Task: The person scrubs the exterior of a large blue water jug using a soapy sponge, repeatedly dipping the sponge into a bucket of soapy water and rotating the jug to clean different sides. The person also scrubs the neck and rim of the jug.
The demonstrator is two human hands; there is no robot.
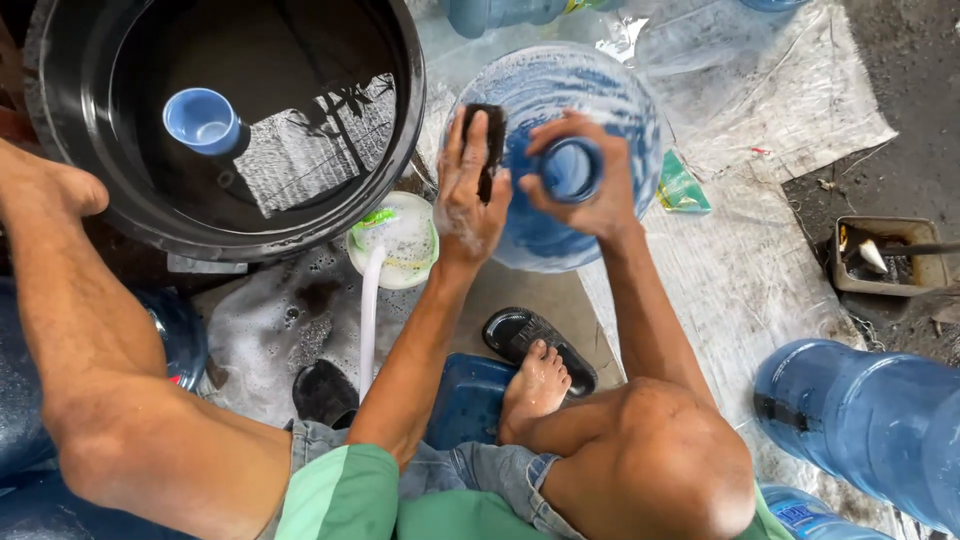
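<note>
You sit low over a wet concrete floor (520, 290), knees spread, one bare foot resting on a black rubber sandal (520, 335). Between your hands stands a large translucent blue plastic water jug (560, 220), soapy on its shoulders, on the edge of a pale woven plastic sheet (740, 270) that covers the floor to the right.

Your left hand (470, 195) lies flat against the jug's shoulder, fingers (455, 140) held straight and close together, pressing a dark scrubbing sponge (490, 145) onto the plastic; suds cling to the back of that hand. Your right hand (590, 185) wraps around the jug's neck, fingers curled tight about the round blue mouth (570, 168).

To the left sits a big round black plastic tub (400, 120) of water, with a small light-blue plastic cup (203, 120) floating in it. Just beside the tub's rim, near your left wrist, is a small white bowl (410, 250) holding something green, and a whitish hose (370, 320) runs down from it across foam on the floor.

Well apart at the right edge, a small rectangular metal tray (845, 275) rests on dark ground. Another blue water jug (860, 420) lies on its side near your right knee, and more stand at the top edge.
</note>
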